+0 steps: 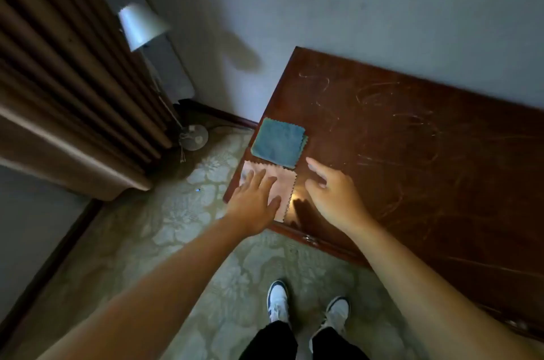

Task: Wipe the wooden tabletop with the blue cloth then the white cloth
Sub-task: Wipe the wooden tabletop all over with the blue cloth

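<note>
Blue cloth (278, 142) and white cloth (281, 183) are laid folded, touching, at the tabletop (412, 153) corner. Left hand (253, 203) is pressed flat on the white cloth; right hand (332, 195) is relaxed, nothing held. Risk: wrong cloth taken first, or one dragged off the edge.

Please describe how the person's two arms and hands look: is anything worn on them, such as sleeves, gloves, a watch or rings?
Both forearms are bare as far as the picture shows; no sleeve reaches into view. The left hand and right hand wear no gloves. No watch, bracelet or ring is visible on either wrist or on the fingers, though the dim, slightly blurred picture could hide something small.
</note>
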Motion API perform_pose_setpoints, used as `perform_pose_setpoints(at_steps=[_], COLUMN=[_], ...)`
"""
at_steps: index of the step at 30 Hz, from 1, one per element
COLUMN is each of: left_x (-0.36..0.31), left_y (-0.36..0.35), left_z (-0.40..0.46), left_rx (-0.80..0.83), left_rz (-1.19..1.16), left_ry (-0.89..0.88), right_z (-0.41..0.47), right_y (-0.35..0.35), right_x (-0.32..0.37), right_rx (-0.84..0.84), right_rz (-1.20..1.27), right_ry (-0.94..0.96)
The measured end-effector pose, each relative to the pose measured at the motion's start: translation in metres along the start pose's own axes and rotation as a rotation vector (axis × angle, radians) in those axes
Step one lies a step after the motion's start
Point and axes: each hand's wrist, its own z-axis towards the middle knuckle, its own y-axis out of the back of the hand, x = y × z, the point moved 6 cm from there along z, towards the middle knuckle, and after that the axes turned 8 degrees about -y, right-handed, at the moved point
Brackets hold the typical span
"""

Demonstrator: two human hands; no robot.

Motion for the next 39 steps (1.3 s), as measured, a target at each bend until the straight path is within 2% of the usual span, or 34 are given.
perform_pose_setpoints(at_steps=[4,7,10,12,23,26,29,32,33,35,37,39], left_x=[0.024,0.027,0.029,0.03,0.034,0.031,0.03,0.027,0.028,0.036,0.055,0.074], left_y=[-0.043,-0.059,-0.05,-0.045,-0.034,-0.038,-0.041,-0.039,-0.034,-0.018,-0.004,-0.005], left_z=[0.017,0.031,0.05,0.067,0.128,0.129,0.135,0.139,0.14,0.134,0.121,0.112], left_rx=[0.17,0.141,0.027,0.008,0.113,0.112,0.125,0.141,0.107,-0.074,-0.311,-0.399], left_rz=[0.247,0.339,0.299,0.3,0.374,0.271,0.277,0.229,0.173,0.072,0.044,0.013], left_ry=[0.027,0.001,-0.011,-0.036,-0.018,-0.003,0.002,-0.073,-0.108,-0.093,0.102,0.328], right_z=[0.001,0.006,0.019,0.03,0.076,0.098,0.126,0.158,0.169,0.191,0.208,0.218], right_y=[-0.025,-0.036,-0.043,-0.047,-0.039,-0.042,-0.047,-0.055,-0.059,-0.071,-0.085,-0.1], right_x=[-0.023,-0.036,-0.041,-0.043,-0.05,-0.047,-0.039,-0.025,-0.02,-0.011,-0.006,-0.004], right_rx=[0.065,0.072,0.07,0.06,-0.063,-0.024,-0.004,0.01,0.026,0.063,0.098,0.127], right_rz=[-0.049,-0.084,-0.121,-0.143,-0.191,-0.294,-0.37,-0.428,-0.454,-0.541,-0.662,-0.779], right_ry=[-0.048,-0.053,-0.043,-0.031,0.014,0.033,0.083,0.144,0.17,0.251,0.329,0.382])
